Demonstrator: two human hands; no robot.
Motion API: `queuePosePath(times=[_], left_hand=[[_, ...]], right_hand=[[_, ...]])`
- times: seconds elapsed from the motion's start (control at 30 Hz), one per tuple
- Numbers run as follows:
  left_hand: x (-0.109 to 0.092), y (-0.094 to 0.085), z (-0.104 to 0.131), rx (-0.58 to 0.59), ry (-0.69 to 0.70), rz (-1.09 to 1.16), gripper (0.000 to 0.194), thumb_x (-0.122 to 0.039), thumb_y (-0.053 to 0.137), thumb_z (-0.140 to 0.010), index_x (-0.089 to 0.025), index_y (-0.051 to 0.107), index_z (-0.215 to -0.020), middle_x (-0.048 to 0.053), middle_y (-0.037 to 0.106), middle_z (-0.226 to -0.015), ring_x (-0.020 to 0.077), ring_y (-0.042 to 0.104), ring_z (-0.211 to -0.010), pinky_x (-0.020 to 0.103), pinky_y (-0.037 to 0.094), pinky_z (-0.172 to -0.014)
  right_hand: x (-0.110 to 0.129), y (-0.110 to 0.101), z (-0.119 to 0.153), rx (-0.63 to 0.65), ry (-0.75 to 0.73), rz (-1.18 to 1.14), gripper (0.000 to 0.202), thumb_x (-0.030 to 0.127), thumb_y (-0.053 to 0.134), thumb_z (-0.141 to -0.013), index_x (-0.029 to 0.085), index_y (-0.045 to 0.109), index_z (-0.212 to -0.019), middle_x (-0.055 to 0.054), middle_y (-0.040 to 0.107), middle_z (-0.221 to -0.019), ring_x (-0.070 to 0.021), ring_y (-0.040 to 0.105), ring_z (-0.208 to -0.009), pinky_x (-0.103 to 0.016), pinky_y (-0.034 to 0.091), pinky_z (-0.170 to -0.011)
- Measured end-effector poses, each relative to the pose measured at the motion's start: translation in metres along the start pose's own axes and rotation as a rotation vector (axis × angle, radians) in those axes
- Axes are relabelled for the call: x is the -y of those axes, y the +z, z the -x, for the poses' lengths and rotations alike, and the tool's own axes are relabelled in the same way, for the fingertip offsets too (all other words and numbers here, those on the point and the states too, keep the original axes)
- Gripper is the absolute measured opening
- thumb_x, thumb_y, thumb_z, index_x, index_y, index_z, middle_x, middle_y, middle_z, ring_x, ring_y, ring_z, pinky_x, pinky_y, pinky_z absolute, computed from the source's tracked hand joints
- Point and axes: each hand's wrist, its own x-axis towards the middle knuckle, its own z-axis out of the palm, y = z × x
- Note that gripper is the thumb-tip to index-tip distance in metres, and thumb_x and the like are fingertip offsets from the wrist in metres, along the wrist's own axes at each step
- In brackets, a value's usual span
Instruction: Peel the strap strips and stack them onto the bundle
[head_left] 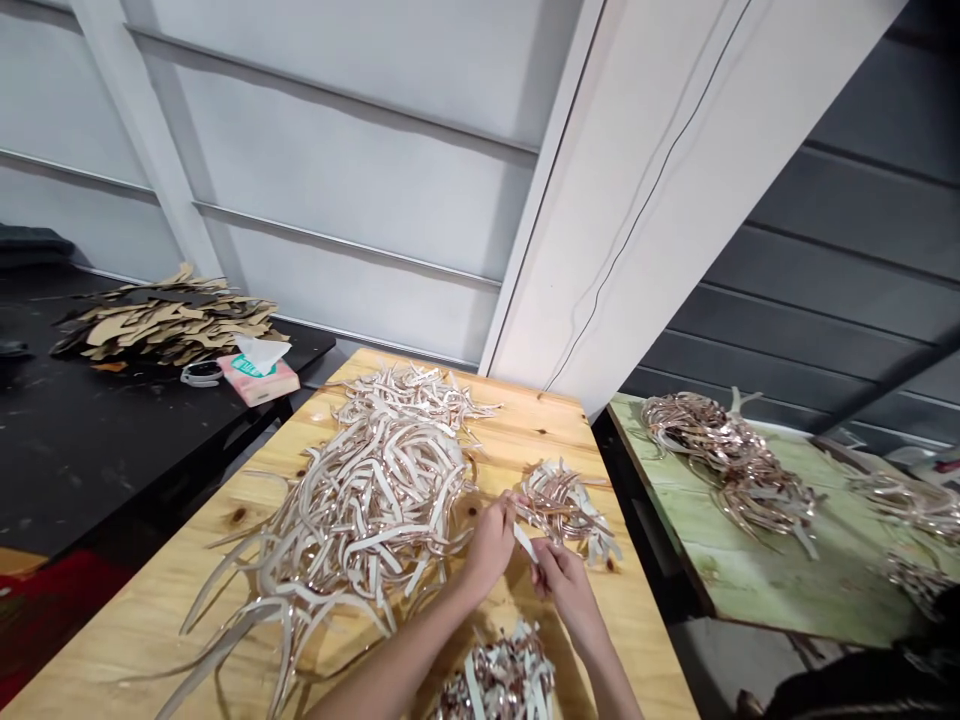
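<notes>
Both hands are over the right half of a wooden table (540,425). My left hand (491,540) is closed on one end of a pale strip (525,541). The strip slants down to my right hand (561,578), whose fingers are pinched on its other end. Just beyond the hands lies a small pile of shiny rose-gold and white strips (562,500). A large tangled heap of similar strips (367,490) spreads to the left of my left hand. Nearer the camera, between my forearms, is a bundle of shorter strips (506,680).
At the left, a black table (97,440) bears brown cut scraps (172,325), a pink tissue box (259,378) and a dark-banded object (201,373). A green table (750,590) at the right holds more strips (735,450). A white wall (337,170) stands behind.
</notes>
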Motion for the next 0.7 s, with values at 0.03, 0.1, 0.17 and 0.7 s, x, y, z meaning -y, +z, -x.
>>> queuePosePath(times=[0.03,0.1,0.17,0.7], left_hand=[[0.004,-0.001,0.000,-0.014,0.000,-0.013,0.043,-0.036,0.034,-0.106,-0.017,0.072,-0.112,0.012,0.077,-0.105,0.0249,0.072,-0.098,0.037,0.052,-0.094],[0.006,-0.002,0.001,-0.002,0.021,-0.022,0.038,-0.030,0.035,-0.106,-0.018,0.070,-0.115,0.012,0.076,-0.112,0.0230,0.071,-0.102,0.034,0.051,-0.097],[0.006,-0.003,0.003,0.022,0.040,-0.024,0.036,-0.025,0.035,-0.105,-0.018,0.068,-0.116,0.011,0.075,-0.116,0.0216,0.070,-0.105,0.033,0.050,-0.098],[0.017,0.007,-0.002,0.073,-0.065,-0.099,0.024,-0.035,0.050,-0.099,-0.018,0.060,-0.114,0.009,0.072,-0.108,0.0230,0.067,-0.102,0.035,0.050,-0.093]], right_hand=[[-0.003,-0.003,0.001,-0.006,-0.023,0.048,0.057,0.069,0.070,-0.084,0.019,0.054,-0.062,0.003,0.050,-0.050,-0.0110,0.043,-0.044,-0.025,0.031,-0.047],[-0.007,-0.006,0.005,0.023,-0.033,0.077,0.054,0.066,0.070,-0.087,0.018,0.056,-0.064,0.002,0.054,-0.052,-0.0117,0.047,-0.044,-0.025,0.034,-0.047],[-0.007,-0.007,0.008,0.055,-0.044,0.079,0.050,0.062,0.071,-0.088,0.017,0.062,-0.070,-0.001,0.061,-0.057,-0.0143,0.055,-0.048,-0.026,0.041,-0.051],[-0.015,-0.007,0.006,-0.061,-0.074,-0.082,0.045,0.057,0.075,-0.085,0.013,0.077,-0.094,-0.013,0.080,-0.081,-0.0245,0.073,-0.067,-0.038,0.060,-0.071]])
